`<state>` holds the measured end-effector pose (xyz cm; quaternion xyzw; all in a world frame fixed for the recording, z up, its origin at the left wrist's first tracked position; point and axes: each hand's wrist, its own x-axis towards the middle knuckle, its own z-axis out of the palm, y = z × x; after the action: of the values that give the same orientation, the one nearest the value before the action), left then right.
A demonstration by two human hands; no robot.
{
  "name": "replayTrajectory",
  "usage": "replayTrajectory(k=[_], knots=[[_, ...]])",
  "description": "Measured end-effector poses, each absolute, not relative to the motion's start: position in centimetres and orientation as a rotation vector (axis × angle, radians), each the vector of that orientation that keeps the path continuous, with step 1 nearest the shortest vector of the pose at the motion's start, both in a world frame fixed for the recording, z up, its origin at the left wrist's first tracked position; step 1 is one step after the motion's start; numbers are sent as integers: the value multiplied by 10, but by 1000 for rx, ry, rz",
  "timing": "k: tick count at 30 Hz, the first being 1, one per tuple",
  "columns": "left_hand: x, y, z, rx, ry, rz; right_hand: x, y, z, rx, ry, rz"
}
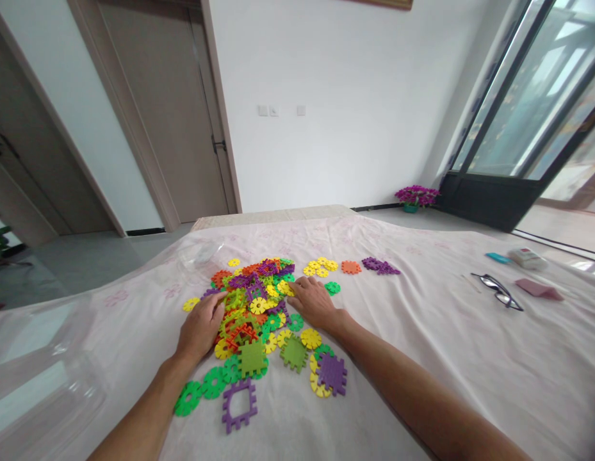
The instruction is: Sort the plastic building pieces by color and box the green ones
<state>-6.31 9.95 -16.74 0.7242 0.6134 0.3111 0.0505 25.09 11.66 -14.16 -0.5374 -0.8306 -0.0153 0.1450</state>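
Observation:
A heaped pile of plastic interlocking pieces lies on the cloth between my hands, mixing yellow, green, orange and purple discs and notched squares. My left hand rests against the pile's left edge, fingers stretched forward and partly apart. On the opposite side, my right hand lies with its fingers spread, fingertips at the pile beside a yellow notched disc. Nearer to me are a purple square frame, a solid purple square, a light green square and several green discs.
Beyond my right hand sit grouped yellow discs, an orange square and purple pieces. Eyeglasses and a pink folded item lie at the right. A clear plastic container stands at the left on the pale tablecloth.

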Motion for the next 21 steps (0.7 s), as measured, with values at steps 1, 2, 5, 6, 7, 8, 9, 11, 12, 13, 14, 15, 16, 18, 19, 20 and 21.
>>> replayTrajectory(k=[1, 2, 5, 6, 7, 8, 9, 11, 12, 13, 14, 15, 16, 18, 19, 20, 21], knots=[[-63, 99, -167, 2203, 1869, 951, 251, 119, -141, -1558, -2391, -35], [-63, 99, -167, 2203, 1870, 952, 250, 122, -141, -1566, -2395, -21], [-62, 98, -165, 2206, 1868, 952, 248, 131, -141, -1586, -2396, 36], [-62, 98, -164, 2206, 1866, 953, 247, 134, -142, -1589, -2384, 51], [-62, 97, -164, 2206, 1863, 954, 247, 137, -143, -1592, -2366, 62], [-62, 97, -163, 2206, 1860, 955, 247, 139, -144, -1593, -2348, 70], [-61, 96, -163, 2205, 1858, 954, 248, 140, -145, -1591, -2332, 77], [-61, 96, -162, 2208, 1854, 946, 249, 142, -147, -1586, -2314, 92], [-61, 96, -163, 2210, 1853, 941, 249, 142, -148, -1586, -2310, 99], [-61, 96, -163, 2211, 1853, 936, 249, 142, -148, -1588, -2306, 102], [-62, 97, -164, 2211, 1854, 933, 249, 141, -148, -1589, -2304, 98], [-62, 97, -164, 2210, 1857, 933, 249, 140, -148, -1591, -2306, 87], [-62, 97, -165, 2209, 1859, 933, 248, 140, -148, -1591, -2313, 68], [-62, 98, -166, 2209, 1862, 935, 245, 139, -146, -1589, -2332, 20], [-63, 98, -166, 2210, 1864, 937, 244, 138, -146, -1591, -2339, 1], [-63, 98, -166, 2211, 1863, 938, 244, 138, -145, -1595, -2341, -11], [-62, 98, -166, 2212, 1860, 941, 243, 138, -145, -1597, -2339, -14]])
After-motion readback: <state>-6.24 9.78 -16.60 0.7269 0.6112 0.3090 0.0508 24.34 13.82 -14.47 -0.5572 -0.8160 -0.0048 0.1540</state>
